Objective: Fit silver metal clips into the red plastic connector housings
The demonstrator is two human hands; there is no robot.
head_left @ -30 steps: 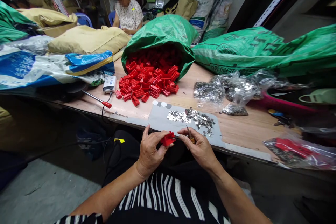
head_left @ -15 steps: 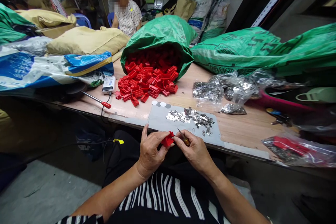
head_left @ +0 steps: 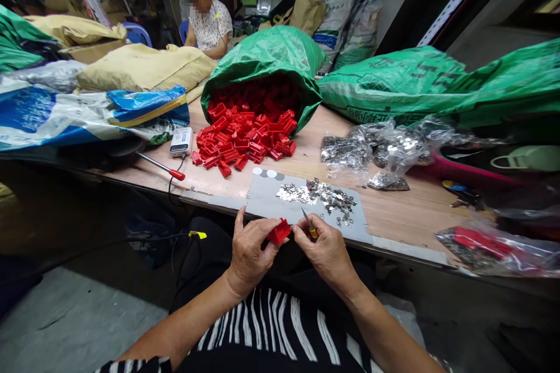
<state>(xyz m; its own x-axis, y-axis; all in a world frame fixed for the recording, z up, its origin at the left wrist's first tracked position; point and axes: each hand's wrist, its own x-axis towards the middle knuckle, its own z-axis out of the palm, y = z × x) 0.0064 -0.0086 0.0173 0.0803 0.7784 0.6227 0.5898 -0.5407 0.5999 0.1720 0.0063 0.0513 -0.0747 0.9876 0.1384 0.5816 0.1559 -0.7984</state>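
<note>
My left hand (head_left: 255, 247) pinches a small red plastic housing (head_left: 279, 232) between thumb and fingers, its hollow side turned up and to the right. Just right of it, my right hand (head_left: 321, 245) is closed around a thin pointed tool with a yellow handle (head_left: 313, 232), the metal tip pointing up and away. Thumb and index of that hand are pressed together by the housing; any small piece between them is too tiny to make out. Beyond both hands lies a grey mat (head_left: 262, 195) with a scattered pile of small shiny metal parts (head_left: 297, 193).
A green sack (head_left: 271, 49) spills many red housings (head_left: 245, 137) onto the table (head_left: 420, 215). Clear bags of metal parts (head_left: 350, 154) lie to the right. A red-handled rod (head_left: 175, 174) and a white device with a cable (head_left: 181, 141) sit left. A person (head_left: 214, 23) sits opposite.
My right hand has drawn slightly right, away from the red housing, and the pointed tool stands more upright. My left hand has tilted the housing a little. The person opposite has shifted slightly.
</note>
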